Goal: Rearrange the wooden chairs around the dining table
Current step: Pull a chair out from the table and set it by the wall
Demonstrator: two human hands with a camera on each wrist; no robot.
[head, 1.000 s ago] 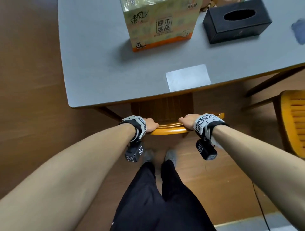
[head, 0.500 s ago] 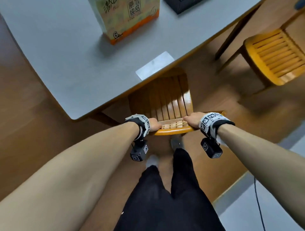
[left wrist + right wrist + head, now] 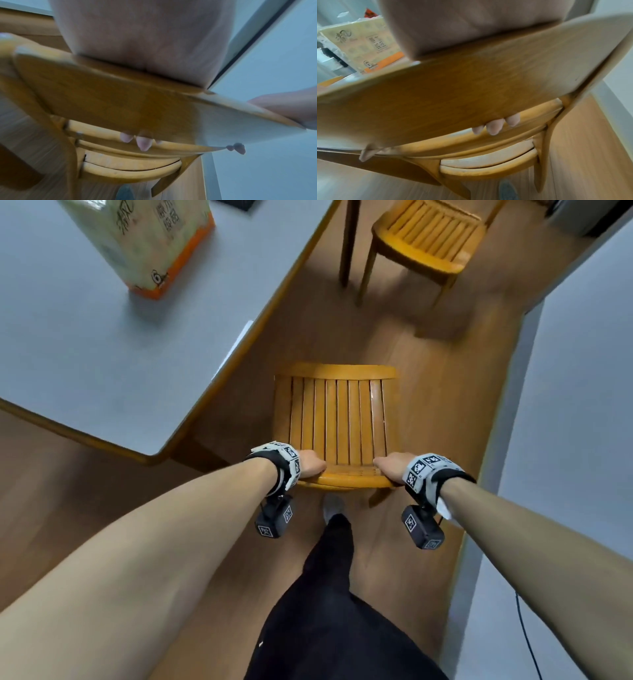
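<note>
A wooden chair [image 3: 337, 416] with a slatted seat stands on the floor just right of the grey dining table [image 3: 102, 344], fully clear of it. My left hand [image 3: 310, 467] grips the left end of its top back rail, and my right hand [image 3: 390, 469] grips the right end. In the left wrist view my fingertips [image 3: 143, 142] curl under the back rail [image 3: 120, 97]. The right wrist view shows my fingertips [image 3: 494, 127] wrapped under the same rail [image 3: 453, 88]. A second wooden chair [image 3: 428, 237] stands further ahead, near the table's far leg.
A tissue pack [image 3: 147, 244] sits on the table, with a white paper sheet [image 3: 236, 344] at the table's edge. A pale wall [image 3: 565, 440] runs close along the right of the chair. My legs and foot [image 3: 332, 505] are right behind the chair.
The chair has come out from under the table and swung to the right; its whole seat now shows. Both hands kept their grip on the back rail.
</note>
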